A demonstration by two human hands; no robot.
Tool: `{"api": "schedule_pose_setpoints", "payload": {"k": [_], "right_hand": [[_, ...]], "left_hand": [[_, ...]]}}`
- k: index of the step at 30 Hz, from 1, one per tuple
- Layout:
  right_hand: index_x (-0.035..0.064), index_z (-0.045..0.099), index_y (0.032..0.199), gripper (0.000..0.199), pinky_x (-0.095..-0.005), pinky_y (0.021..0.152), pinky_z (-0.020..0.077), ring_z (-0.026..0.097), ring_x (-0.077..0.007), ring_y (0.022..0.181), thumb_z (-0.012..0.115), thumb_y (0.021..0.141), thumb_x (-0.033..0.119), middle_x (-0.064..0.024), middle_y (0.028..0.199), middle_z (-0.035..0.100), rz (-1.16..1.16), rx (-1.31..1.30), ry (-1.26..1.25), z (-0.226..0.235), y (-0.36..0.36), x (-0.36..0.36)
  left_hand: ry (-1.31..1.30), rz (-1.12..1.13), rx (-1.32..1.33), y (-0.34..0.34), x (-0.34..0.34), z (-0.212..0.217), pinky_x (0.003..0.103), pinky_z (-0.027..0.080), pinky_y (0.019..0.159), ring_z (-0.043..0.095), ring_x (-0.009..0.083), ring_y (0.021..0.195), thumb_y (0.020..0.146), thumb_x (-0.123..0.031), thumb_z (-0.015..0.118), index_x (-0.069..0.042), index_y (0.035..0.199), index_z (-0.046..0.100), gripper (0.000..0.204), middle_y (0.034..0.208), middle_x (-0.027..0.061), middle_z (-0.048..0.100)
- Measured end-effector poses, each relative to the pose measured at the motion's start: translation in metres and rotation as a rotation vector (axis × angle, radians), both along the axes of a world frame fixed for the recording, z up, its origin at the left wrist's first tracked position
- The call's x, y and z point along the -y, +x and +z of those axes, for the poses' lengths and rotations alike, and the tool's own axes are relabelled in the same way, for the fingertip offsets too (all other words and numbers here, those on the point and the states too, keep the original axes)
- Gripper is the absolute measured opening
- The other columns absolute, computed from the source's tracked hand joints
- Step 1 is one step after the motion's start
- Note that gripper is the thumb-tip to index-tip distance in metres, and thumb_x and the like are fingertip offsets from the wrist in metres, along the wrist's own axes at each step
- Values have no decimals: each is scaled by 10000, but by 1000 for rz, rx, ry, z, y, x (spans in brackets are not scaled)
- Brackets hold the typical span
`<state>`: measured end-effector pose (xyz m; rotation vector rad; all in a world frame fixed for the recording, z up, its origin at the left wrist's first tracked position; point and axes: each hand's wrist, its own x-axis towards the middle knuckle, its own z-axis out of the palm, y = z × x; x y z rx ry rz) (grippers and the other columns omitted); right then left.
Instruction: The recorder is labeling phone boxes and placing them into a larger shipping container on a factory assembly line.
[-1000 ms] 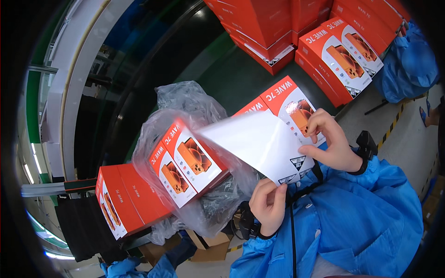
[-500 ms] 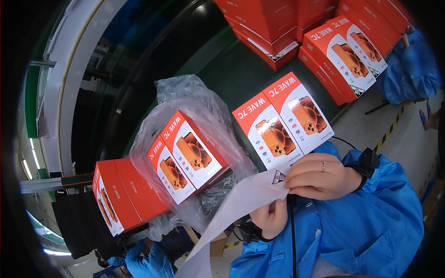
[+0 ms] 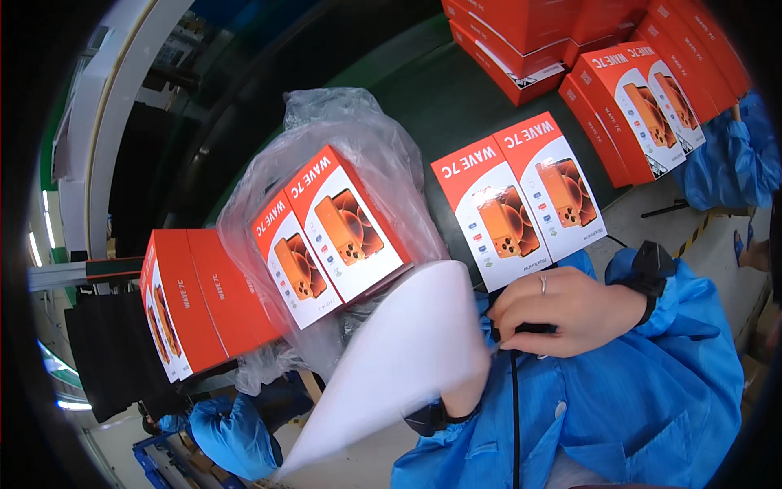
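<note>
A white label strip, blurred by motion, hangs in a broad curl in front of me. My left hand is mostly behind it, so its fingers are hidden. Just right of the strip, my right hand is closed, thumb and forefinger pinched together; what they hold, if anything, cannot be made out. Past my right hand, two red-and-white phone boxes lie side by side. To their left, a clear plastic bag surrounds two more phone boxes.
More red boxes lie left of the bag. Others are stacked at the far right and the back of the dark green table. People in blue work clothes are at the lower left and right. A black cable runs down my front.
The label strip has swung up and spread over my left hand. My right fingers have come away from the strip's printed end. The boxes have shifted in view as my head moved.
</note>
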<state>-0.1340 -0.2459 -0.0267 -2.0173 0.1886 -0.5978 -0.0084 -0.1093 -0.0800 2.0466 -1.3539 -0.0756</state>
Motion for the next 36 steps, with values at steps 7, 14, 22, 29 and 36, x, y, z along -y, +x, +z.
{"api": "schedule_pose_setpoints", "payload": {"k": [7,14,22,29,36], "right_hand": [[11,602,757,128,-249,554,458,578,-136,575,657,767,127,-48,648,579,59,-564,296,-30,10,49],[10,603,732,104,-304,523,427,556,-184,539,624,764,106,-79,606,568,14,-552,117,-48,17,41],[12,606,695,125,-362,566,436,576,-260,572,601,748,125,-90,584,570,-37,-546,87,-50,18,37],[11,601,689,119,-362,566,436,578,-261,572,596,747,114,-92,580,570,-40,-571,81,-48,18,37],[24,584,693,100,-356,559,436,572,-252,581,606,739,109,-86,613,561,-45,-540,-2,-55,18,33]], "left_hand": [[-540,422,-613,20,-1,3,308,575,650,644,257,789,842,42,546,167,1126,420,335,989,258,580],[-481,403,-675,19,-10,1,310,567,666,648,255,775,838,25,563,153,1161,388,389,977,253,588],[-482,382,-735,17,-7,1,287,549,668,652,229,765,834,15,568,152,1121,430,347,929,235,615],[-470,383,-741,15,-7,1,286,543,688,652,227,774,837,14,568,152,1121,432,343,929,232,617],[-476,390,-710,16,-9,-2,298,544,690,653,236,772,840,10,570,146,1135,417,359,936,242,611]]}}
